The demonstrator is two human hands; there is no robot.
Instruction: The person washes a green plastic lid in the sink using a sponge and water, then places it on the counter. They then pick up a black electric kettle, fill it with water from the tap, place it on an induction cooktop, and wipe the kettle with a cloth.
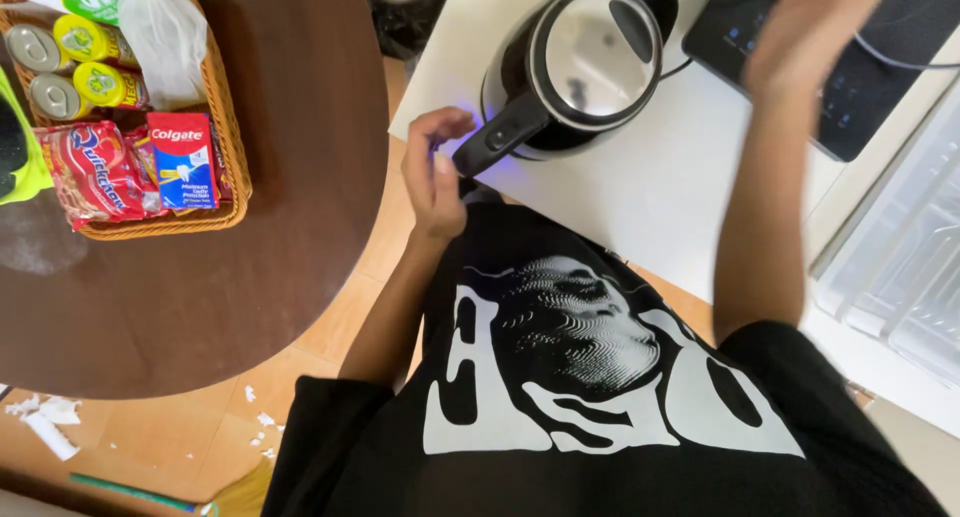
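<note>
just beyond the left hand (436,172) stands the kettle (570,72), black and steel, on a white table (650,192). its handle (495,142) points back at the person, down and left in view, so the long axis runs from the handle up to the spout at the far right; the lid is shut and a blue glow shows at the base by the handle.

the left hand is half curled, fingers bent and narrow, thumb and fingertips close beside the handle's end; i cannot tell whether they touch it. it holds nothing. the right hand (810,27) is raised above the table's far side, blurred, fingers loosely spread, holding nothing, over a black cooktop (860,87) with small blue lights.

well to the left of the left hand, on a round dark wooden table (300,177), sits a wicker basket (232,167). it holds yellow and green cans (85,39) lying on their sides, a red and blue upright toothpaste box (183,162), a red crinkled snack packet (95,172) and a clear plastic bag (165,32). scraps of white paper (45,417) lie on the floor below that table.
</note>
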